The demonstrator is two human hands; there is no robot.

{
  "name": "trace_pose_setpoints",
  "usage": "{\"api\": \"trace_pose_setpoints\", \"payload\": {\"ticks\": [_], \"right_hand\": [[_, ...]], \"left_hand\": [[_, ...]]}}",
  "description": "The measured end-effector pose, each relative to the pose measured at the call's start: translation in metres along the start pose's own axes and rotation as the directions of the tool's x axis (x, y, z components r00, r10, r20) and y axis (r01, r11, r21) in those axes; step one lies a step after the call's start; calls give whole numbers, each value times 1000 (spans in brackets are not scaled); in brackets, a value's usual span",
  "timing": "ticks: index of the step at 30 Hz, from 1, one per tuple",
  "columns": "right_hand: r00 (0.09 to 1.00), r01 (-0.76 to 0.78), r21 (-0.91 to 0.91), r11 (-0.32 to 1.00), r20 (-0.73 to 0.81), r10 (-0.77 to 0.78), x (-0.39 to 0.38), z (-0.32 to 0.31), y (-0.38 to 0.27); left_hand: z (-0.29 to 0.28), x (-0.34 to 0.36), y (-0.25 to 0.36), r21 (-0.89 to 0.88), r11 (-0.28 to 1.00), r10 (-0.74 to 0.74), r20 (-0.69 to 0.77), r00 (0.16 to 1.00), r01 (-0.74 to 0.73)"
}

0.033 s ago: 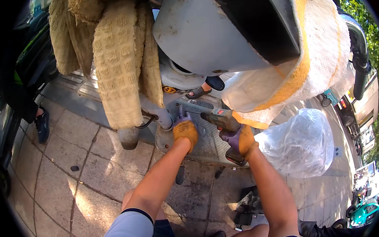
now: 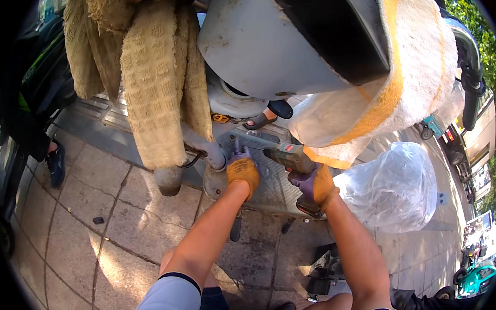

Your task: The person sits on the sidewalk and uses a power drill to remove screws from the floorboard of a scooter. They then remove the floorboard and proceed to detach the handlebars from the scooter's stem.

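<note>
In an orange and purple glove, my left hand (image 2: 242,171) is at the left end of a grey scooter's footboard (image 2: 277,188), beside its front column. Its fingers are closed near the tip of the drill's long bit; what they grip there is too small to make out. My right hand (image 2: 320,185), gloved alike, is wrapped round the handle of a dark cordless drill (image 2: 293,158) with a red mark. The drill lies level over the footboard, its bit pointing left toward my left hand. Above both hands rises the scooter's grey front panel (image 2: 243,47).
A tan towel (image 2: 150,81) hangs at the left, a white and orange cloth (image 2: 421,69) at the right. Clear plastic sheeting (image 2: 396,187) bulges beside my right arm. Dark tool gear (image 2: 329,268) sits on the paving near my knees. Other people's shoes (image 2: 57,166) show beyond the scooter.
</note>
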State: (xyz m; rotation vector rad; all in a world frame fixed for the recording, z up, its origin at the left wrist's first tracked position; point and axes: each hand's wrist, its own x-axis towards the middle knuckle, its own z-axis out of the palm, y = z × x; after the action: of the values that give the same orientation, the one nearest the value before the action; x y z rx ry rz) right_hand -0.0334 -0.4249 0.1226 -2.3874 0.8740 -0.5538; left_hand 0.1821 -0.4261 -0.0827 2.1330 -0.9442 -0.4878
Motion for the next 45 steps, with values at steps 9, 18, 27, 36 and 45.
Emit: {"api": "trace_pose_setpoints", "payload": {"ticks": [9,18,27,36,45], "right_hand": [[972,-222,242,944,-17,233,-102,-20,-2],[923,-226,518,825,-157,351,-172,7,89],[872,-392,653,648,40,488,-168,-4,95],[934,-268,536,800,-60,353,-169,2,115],[938,-235,570,787,-81,338,-170,-10,110]], "left_hand": [[-20,2,4,424,903,30,98,995,-69],[-34,-30,51,247,968,-90,191,978,40],[-28,-27,46,421,907,45,-83,996,-6],[-25,-27,33,574,818,115,-107,988,-33],[-40,-8,60,745,642,-27,258,966,-181]]}}
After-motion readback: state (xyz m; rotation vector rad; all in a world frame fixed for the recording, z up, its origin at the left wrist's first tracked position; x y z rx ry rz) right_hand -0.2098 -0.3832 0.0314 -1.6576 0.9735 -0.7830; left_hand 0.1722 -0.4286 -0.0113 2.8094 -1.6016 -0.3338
